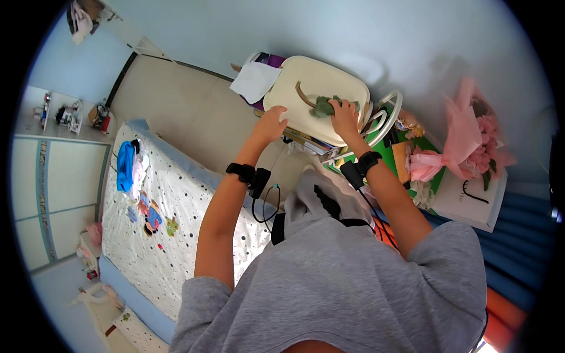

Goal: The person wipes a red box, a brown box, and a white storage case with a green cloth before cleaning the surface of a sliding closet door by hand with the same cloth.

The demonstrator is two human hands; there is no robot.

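Note:
My right hand (345, 120) reaches over a fuzzy grey-green thing (322, 108) with a curved brown stick-like part, its fingers curled onto one end; its exact kind is unclear. It lies on a cream, rounded seat-like top (297, 73). At the left front edge of that top is my left hand (272, 122), holding nothing, with thumb and fingers apart. A folded white cloth (256, 81) lies at the top's left side. Each wrist wears a black strap with a small cabled box.
Books (309, 143) are stacked under the cream top, beside a white tubular frame (389, 117). Further right are a pink wrapped bouquet (462, 141) and a white box (471, 200). A bed with a spotted sheet (182, 217) stands left, bearing blue cloth (125, 166).

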